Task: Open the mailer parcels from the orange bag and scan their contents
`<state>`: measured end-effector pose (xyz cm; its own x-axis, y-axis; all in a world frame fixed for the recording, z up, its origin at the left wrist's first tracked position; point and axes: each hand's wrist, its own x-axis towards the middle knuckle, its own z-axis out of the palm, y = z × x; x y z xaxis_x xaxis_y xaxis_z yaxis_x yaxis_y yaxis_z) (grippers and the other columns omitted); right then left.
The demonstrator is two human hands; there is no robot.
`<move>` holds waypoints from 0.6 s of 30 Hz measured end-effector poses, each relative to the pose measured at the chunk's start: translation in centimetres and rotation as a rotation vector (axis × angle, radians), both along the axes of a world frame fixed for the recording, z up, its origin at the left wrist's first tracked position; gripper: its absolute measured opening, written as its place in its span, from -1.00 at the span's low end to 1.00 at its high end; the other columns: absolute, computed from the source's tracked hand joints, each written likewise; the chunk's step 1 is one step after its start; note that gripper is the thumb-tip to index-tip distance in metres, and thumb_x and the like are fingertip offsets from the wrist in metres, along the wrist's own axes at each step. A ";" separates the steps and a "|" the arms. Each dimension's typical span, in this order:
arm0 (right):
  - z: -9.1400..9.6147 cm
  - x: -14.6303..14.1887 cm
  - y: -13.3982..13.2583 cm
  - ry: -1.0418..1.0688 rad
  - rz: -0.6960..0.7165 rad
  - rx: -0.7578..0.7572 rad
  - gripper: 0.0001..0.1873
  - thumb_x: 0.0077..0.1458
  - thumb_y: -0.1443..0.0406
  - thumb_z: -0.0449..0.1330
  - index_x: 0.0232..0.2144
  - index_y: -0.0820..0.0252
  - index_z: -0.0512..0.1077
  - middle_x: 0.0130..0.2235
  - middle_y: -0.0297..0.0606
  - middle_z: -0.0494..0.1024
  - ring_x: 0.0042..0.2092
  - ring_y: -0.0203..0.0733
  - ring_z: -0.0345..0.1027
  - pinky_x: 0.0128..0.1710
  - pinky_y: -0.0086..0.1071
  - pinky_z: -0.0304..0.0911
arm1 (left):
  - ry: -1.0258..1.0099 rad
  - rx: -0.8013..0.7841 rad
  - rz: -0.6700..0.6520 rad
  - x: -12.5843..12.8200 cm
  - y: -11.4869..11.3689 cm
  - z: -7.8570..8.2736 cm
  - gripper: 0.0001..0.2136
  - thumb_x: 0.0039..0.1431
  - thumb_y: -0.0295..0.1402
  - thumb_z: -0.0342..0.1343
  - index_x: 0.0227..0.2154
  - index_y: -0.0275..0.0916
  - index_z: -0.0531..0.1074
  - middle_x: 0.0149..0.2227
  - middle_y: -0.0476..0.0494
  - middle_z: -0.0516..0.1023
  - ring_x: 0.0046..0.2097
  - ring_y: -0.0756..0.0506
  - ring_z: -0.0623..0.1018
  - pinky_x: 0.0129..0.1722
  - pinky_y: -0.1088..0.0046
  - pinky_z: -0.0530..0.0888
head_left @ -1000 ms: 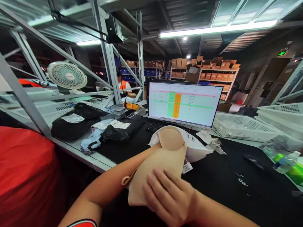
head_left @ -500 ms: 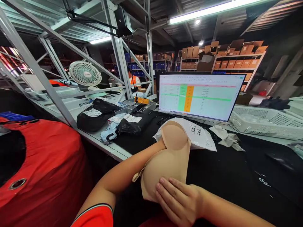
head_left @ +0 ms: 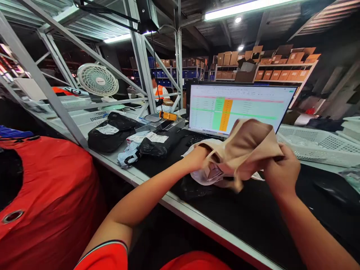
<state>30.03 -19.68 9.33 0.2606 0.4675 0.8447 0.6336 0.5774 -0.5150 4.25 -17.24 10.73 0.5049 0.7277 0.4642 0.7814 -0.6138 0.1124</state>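
Observation:
A beige bra (head_left: 247,144) is raised above the desk in front of the monitor, folded and partly blurred. My right hand (head_left: 284,168) grips its right edge, thumb on top and fingers curled behind it. My left hand (head_left: 201,159) is at the bra's left end, its fingers mostly hidden behind or inside the fabric; the wrist and back of the hand show. Beneath lies a white plastic bag (head_left: 206,178), largely covered by the bra and my left hand. A loose strap hangs below the cloth.
A monitor (head_left: 208,108) with a spreadsheet stands behind. Black parcels (head_left: 107,131) and a grey-blue package (head_left: 129,155) lie to the left. White baskets (head_left: 320,146) and a mouse (head_left: 332,191) are on the right. A red bag (head_left: 56,195) stands beside the desk; a fan (head_left: 98,80) is further back.
The bra has been lifted off my lap side toward the monitor and turned, its cups now folded. My right hand has moved up and right and now grips its edge.

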 end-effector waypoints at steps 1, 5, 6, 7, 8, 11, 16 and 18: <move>0.2 0.9 1.3 0.174 0.080 -0.094 -0.69 -0.02 0.23 0.22 -0.21 0.26 0.53 -0.36 -0.25 0.55 -0.38 -0.20 0.37 -0.46 -0.43 0.19 | -0.006 -0.035 -0.030 -0.3 0.3 0.0 -0.94 0.12 -0.44 0.23 -0.39 -0.34 0.54 -0.37 -0.03 0.57 -0.28 -0.06 0.56 -0.26 0.45 0.48; -0.5 2.7 5.4 0.665 0.434 -0.165 -0.57 -0.24 0.20 0.37 -0.26 0.26 0.49 -0.30 -0.25 0.56 -0.29 -0.20 0.41 -0.33 -0.42 0.32 | -0.195 -0.253 -0.091 -1.3 0.8 -0.2 -0.88 0.04 -0.50 0.13 -0.58 -0.31 0.45 -0.52 0.00 0.48 -0.41 -0.03 0.47 -0.39 0.48 0.35; -0.8 2.9 6.1 0.721 0.457 -0.177 -0.54 -0.30 0.22 0.40 -0.27 0.27 0.49 -0.30 -0.24 0.57 -0.28 -0.20 0.42 -0.31 -0.43 0.34 | -0.251 -0.306 -0.102 -1.4 0.8 -0.3 -0.89 0.03 -0.48 0.12 -0.57 -0.31 0.44 -0.52 0.00 0.47 -0.40 -0.03 0.47 -0.38 0.48 0.34; -1.2 2.9 6.6 0.759 0.467 -0.196 -0.52 -0.33 0.23 0.41 -0.27 0.27 0.49 -0.29 -0.23 0.57 -0.28 -0.20 0.43 -0.30 -0.43 0.35 | -0.292 -0.346 -0.115 -1.6 0.8 -0.4 -0.89 0.03 -0.46 0.11 -0.57 -0.30 0.43 -0.52 0.01 0.46 -0.39 -0.04 0.46 -0.37 0.47 0.34; -1.5 3.0 7.0 0.778 0.469 -0.215 -0.51 -0.35 0.23 0.41 -0.27 0.28 0.50 -0.27 -0.21 0.57 -0.28 -0.20 0.44 -0.30 -0.42 0.36 | -0.334 -0.376 -0.125 -1.7 0.7 -0.4 -0.89 0.04 -0.44 0.10 -0.56 -0.30 0.43 -0.51 0.01 0.45 -0.38 -0.04 0.45 -0.36 0.47 0.33; -2.1 3.3 7.7 0.758 0.432 -0.214 -0.51 -0.31 0.20 0.39 -0.25 0.29 0.51 -0.24 -0.18 0.58 -0.28 -0.18 0.45 -0.31 -0.38 0.38 | -0.447 -0.401 -0.170 -1.8 0.7 -0.5 -0.84 0.11 -0.36 0.06 -0.49 -0.29 0.46 -0.46 0.00 0.48 -0.33 -0.06 0.46 -0.31 0.46 0.35; -2.2 4.6 7.9 0.567 0.143 -0.251 -0.53 -0.20 0.15 0.34 -0.20 0.27 0.53 -0.29 -0.22 0.58 -0.31 -0.14 0.43 -0.37 -0.38 0.33 | -0.471 -0.441 -0.288 -1.6 0.9 -0.2 -0.76 0.17 -0.31 0.04 -0.55 -0.28 0.46 -0.37 -0.09 0.57 -0.22 -0.13 0.54 -0.14 0.37 0.44; -2.2 4.8 7.7 0.421 -0.014 -0.247 -0.57 -0.15 0.14 0.30 -0.20 0.25 0.54 -0.31 -0.23 0.58 -0.31 -0.13 0.42 -0.39 -0.38 0.28 | -0.426 -0.470 -0.325 -1.4 0.5 -0.1 -0.77 0.17 -0.31 0.08 -0.53 -0.28 0.51 -0.13 -0.18 0.61 0.01 -0.21 0.53 0.06 0.28 0.40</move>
